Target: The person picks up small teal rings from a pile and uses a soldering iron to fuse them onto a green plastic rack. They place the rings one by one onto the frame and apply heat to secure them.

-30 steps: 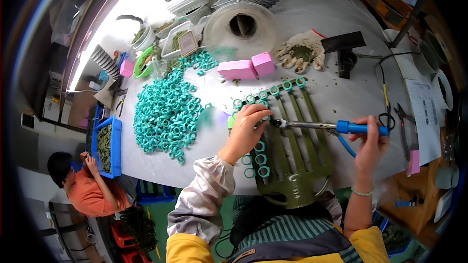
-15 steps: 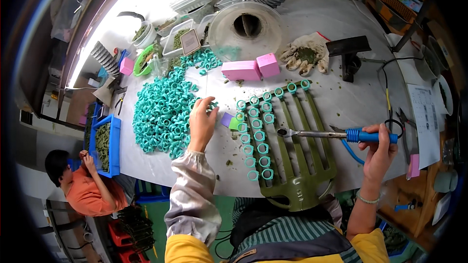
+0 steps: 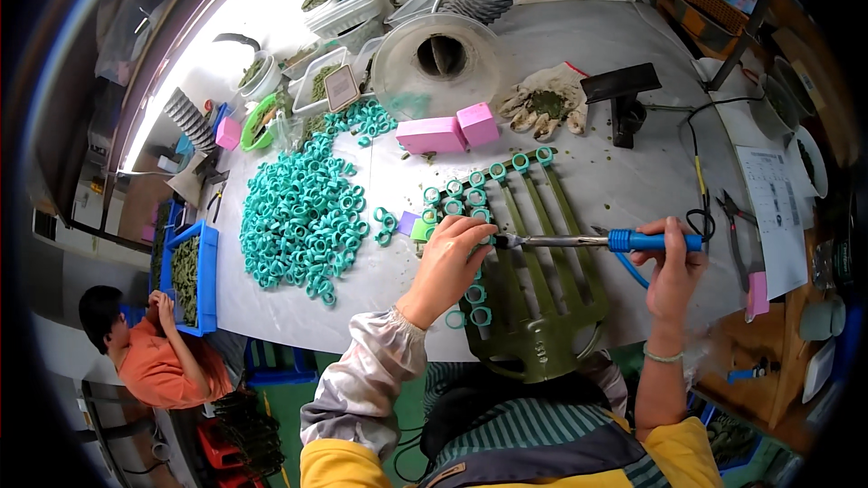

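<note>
My right hand [image 3: 674,264] grips the blue handle of a soldering iron [image 3: 579,241] held level, its tip pointing left. My left hand [image 3: 449,264] is closed, thumb and fingers drawn together at the iron's tip; what they pinch is hidden. Both are over an olive-green pronged frame [image 3: 541,330]. Turquoise rings [image 3: 481,316] sit in rows along its left prongs, and single rings [image 3: 543,155] top the far ends of others. My left hand covers part of these rows. A large heap of loose turquoise rings [image 3: 303,217] lies on the table to the left.
Pink blocks [image 3: 432,135], a stained glove [image 3: 547,101] and a black stand [image 3: 624,99] are beyond the frame. A clear funnel hood [image 3: 398,63] with a grey hose stands at the back. Pliers [image 3: 734,226] lie right; a person in orange [image 3: 172,352] sits left, by a blue crate [image 3: 206,280].
My left hand has moved right and nearer, from beside the ring heap to the iron's tip, its fingers closing. The whole view has shifted slightly; my right hand still holds the iron.
</note>
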A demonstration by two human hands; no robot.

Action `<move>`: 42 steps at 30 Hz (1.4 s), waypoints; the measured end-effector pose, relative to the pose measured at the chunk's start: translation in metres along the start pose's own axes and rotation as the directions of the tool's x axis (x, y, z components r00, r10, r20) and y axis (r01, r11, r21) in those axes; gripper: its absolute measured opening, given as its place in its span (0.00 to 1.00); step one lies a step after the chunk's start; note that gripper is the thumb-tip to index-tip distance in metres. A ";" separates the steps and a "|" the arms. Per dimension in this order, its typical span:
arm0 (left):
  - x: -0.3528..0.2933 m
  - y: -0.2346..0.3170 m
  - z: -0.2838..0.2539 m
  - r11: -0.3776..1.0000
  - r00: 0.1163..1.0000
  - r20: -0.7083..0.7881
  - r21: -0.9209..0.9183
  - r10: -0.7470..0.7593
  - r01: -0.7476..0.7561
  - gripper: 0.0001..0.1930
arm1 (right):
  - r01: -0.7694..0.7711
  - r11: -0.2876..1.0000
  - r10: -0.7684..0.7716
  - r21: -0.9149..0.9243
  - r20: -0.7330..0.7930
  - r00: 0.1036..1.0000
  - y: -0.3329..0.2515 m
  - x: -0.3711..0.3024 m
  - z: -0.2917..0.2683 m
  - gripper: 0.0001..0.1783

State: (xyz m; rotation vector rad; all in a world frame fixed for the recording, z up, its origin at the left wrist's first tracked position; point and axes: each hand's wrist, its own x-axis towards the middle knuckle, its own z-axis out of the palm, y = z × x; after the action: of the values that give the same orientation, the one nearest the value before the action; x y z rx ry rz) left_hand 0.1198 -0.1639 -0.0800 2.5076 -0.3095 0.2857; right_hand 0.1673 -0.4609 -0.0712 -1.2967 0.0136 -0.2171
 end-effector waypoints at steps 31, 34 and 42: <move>-0.021 -0.045 -0.048 0.751 0.885 0.107 -0.488 -0.454 0.444 0.15 | 0.033 0.999 -0.033 -0.006 -0.028 0.999 -0.022 0.000 -0.020 0.18; -0.023 0.002 -0.026 0.813 0.966 0.069 -0.527 -0.250 0.248 0.16 | 0.029 0.999 -0.030 -0.031 -0.038 0.999 -0.020 -0.002 -0.022 0.17; -0.021 0.018 0.007 0.993 1.000 -0.011 -0.114 -0.013 0.012 0.17 | -0.018 1.000 0.019 -0.011 0.028 0.999 -0.006 -0.007 -0.009 0.19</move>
State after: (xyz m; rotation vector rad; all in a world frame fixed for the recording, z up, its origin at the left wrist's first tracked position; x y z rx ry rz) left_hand 0.0958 -0.1790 -0.0818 2.3936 -0.2973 0.2699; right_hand 0.1582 -0.4697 -0.0684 -1.3094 0.0027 -0.1832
